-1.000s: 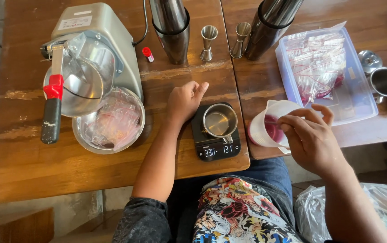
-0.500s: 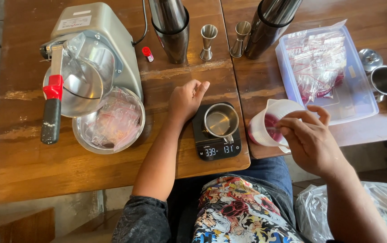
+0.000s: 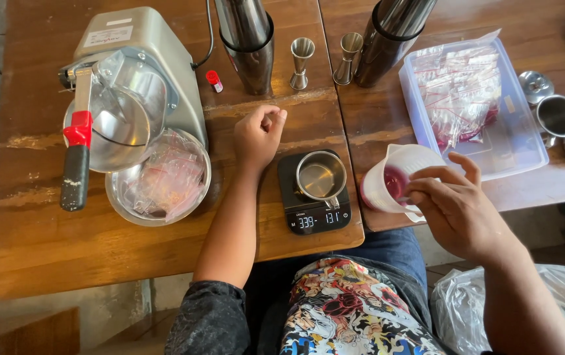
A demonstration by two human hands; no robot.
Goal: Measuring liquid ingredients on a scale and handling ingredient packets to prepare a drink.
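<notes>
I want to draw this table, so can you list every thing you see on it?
Ice shaver: one, grey with red-black handle, far left.
Bowl: one, metal, holding plastic bags, under the shaver.
Tall tins: two, steel, at the back.
Jiggers: two, steel, between the tins.
Small bottle: one, red cap, beside the shaver.
Scale: one, black, centre.
Metal cup: one, on the scale.
Tray: one, clear plastic, holding bagged red portions, right.
Plastic jug: one, white, purple liquid inside, tilted.
Left hand: loosely curled, resting on the table.
Right hand: holding the jug.
</notes>
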